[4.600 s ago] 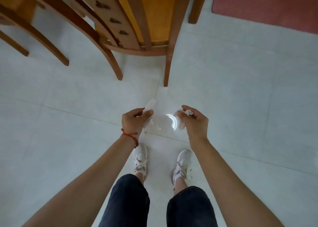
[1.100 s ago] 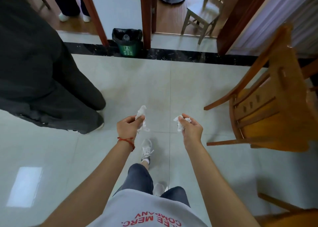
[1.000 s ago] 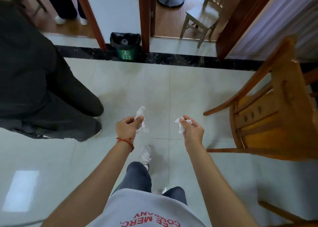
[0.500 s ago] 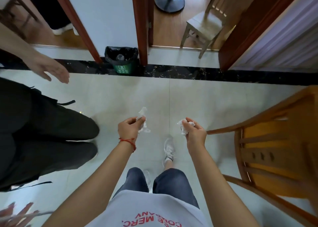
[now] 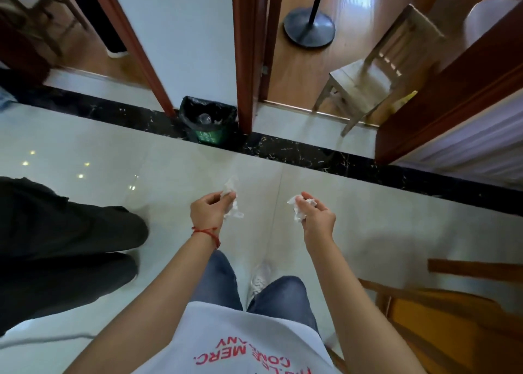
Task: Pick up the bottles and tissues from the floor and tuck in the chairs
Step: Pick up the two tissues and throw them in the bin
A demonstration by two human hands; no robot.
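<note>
My left hand (image 5: 209,210) pinches a crumpled white tissue (image 5: 231,188) that sticks up past the fingers. My right hand (image 5: 316,218) is closed around a second crumpled tissue (image 5: 297,212). Both hands are held out in front of me at waist height above the pale tiled floor. Ahead, against the wall between two doorways, stands a small green bin (image 5: 209,123) lined with a black bag, and a clear plastic bottle (image 5: 204,118) lies inside it. An orange wooden chair (image 5: 450,317) is at my lower right.
Another person in black clothes (image 5: 56,249) stands close on my left. A black marble strip (image 5: 311,155) crosses the floor ahead. Through the right doorway are a pale wooden chair (image 5: 376,73) and a round black stand base (image 5: 309,30). Dark wooden door frames (image 5: 245,53) flank the bin.
I have walked away from the chair toward the bin, which is now nearer. The orange chair has slid to my lower right. Both hands still hold their tissues.
</note>
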